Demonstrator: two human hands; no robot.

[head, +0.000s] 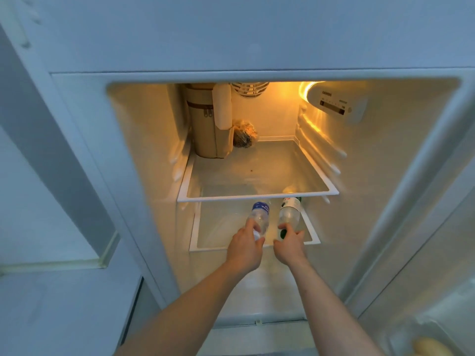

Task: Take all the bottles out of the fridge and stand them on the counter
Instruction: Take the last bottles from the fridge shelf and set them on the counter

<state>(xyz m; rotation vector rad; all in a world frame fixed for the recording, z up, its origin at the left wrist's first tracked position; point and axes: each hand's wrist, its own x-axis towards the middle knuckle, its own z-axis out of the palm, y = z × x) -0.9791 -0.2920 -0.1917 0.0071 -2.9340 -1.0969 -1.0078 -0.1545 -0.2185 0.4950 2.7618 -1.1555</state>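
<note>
Two clear plastic bottles stand side by side on the fridge's lower glass shelf (218, 246), partly under the upper shelf. The left bottle (260, 213) has a blue label and a white cap. My left hand (245, 246) grips it around the neck. The right bottle (289, 210) has a white label and a dark green cap. My right hand (289, 246) curls around its neck, with the cap showing between thumb and fingers. Both arms reach in from below.
The upper glass shelf (257, 197) carries a tall beige zipped bag (205, 127) and a small bag of food (244, 136) at the back left. The fridge walls close in on both sides. The open door's shelf (424, 330) is at lower right, holding something yellow (431, 348).
</note>
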